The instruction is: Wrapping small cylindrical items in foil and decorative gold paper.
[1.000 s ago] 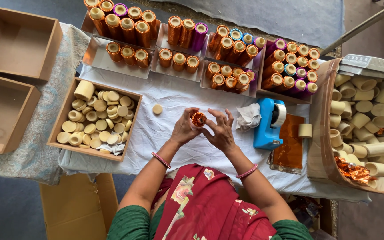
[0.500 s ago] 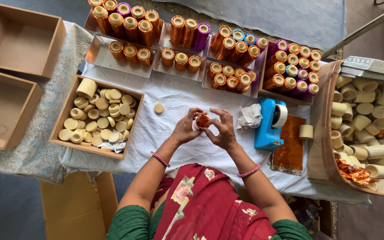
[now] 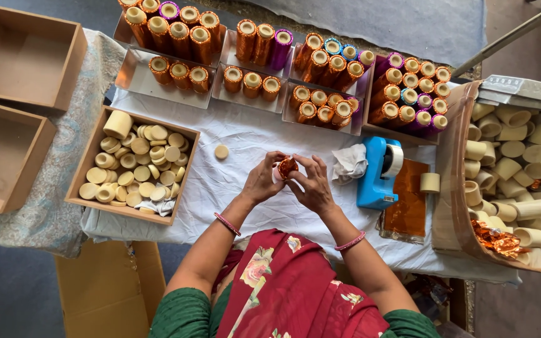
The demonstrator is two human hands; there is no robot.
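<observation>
Both my hands meet over the white cloth (image 3: 233, 181) at the table's middle. My left hand (image 3: 263, 181) and my right hand (image 3: 313, 184) together pinch a small cylinder wrapped in orange foil (image 3: 287, 167); fingertips fold the foil around its end. A single bare cream disc (image 3: 221, 151) lies just left of my hands. A blue tape dispenser (image 3: 380, 172) stands to the right, beside a crumpled white cloth (image 3: 348, 164) and a stack of orange foil sheets (image 3: 407, 206).
A wooden box of cream discs (image 3: 134, 164) sits at left, with two hollow wooden boxes (image 3: 14, 56) beyond it. Metal trays of orange, purple and blue foil-wrapped tubes (image 3: 255, 62) line the back. A big bin of bare cream tubes (image 3: 515, 181) is at right.
The foil-wrapped piece has turned slightly between my fingers, and my fingers have closed tighter around its end. My arms stay in the same place.
</observation>
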